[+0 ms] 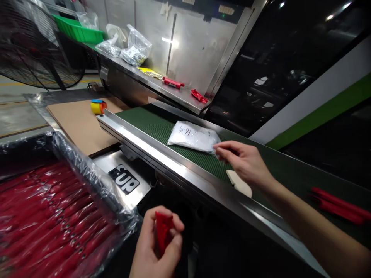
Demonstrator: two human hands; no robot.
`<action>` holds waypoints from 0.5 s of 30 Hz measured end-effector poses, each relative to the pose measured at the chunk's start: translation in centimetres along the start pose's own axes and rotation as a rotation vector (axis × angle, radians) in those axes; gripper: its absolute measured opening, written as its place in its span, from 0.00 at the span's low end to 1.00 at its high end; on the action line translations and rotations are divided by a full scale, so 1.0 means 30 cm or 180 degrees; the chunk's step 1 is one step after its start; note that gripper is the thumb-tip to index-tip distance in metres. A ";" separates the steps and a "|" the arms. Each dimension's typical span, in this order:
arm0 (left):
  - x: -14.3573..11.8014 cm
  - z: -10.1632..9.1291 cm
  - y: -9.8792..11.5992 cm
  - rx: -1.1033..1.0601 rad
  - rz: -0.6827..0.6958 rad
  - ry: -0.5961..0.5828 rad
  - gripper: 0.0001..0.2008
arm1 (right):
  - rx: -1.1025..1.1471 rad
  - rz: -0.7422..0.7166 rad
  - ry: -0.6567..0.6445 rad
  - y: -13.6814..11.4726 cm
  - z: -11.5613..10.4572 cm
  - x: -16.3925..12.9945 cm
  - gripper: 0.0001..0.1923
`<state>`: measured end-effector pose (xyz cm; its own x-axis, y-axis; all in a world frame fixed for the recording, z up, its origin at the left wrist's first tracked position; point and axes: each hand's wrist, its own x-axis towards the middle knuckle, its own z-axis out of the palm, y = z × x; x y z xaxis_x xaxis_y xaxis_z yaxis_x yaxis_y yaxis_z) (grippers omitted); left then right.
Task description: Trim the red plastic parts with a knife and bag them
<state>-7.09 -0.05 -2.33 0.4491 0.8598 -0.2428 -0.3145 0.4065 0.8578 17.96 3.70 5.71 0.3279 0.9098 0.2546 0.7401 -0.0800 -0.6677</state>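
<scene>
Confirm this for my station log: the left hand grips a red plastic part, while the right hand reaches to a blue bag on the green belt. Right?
Not quite. In the head view the bag under the right hand is white, not blue. The rest holds: the left hand grips a red part, and the bag lies on the green belt.

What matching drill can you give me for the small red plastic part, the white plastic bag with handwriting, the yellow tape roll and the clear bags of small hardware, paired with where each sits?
Things:
1. small red plastic part
2. white plastic bag with handwriting
3. yellow tape roll
4. clear bags of small hardware

Places:
A. on brown cardboard
B. on the steel shelf
C. in the left hand
D. on the green belt, at the right hand

Pairs: 1-C, 2-D, 3-A, 4-B
</scene>
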 end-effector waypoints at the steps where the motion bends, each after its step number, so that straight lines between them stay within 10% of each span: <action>1: 0.003 0.017 0.013 0.0025 0.0062 -0.0051 0.15 | 0.0254 0.0077 -0.0048 -0.044 0.010 -0.071 0.13; 7: 0.000 0.058 -0.023 0.0113 0.0226 -0.0448 0.20 | 0.1785 0.1134 -0.0556 -0.158 0.135 -0.413 0.09; 15: -0.039 0.020 -0.101 0.0810 -0.0282 -0.0666 0.13 | 0.1614 0.1397 -0.0277 -0.088 0.190 -0.556 0.10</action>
<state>-6.18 -2.47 -4.38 0.6355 0.7319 -0.2459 -0.0597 0.3641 0.9294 7.21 -8.94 -0.76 0.4710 0.8678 -0.1583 0.1750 -0.2678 -0.9474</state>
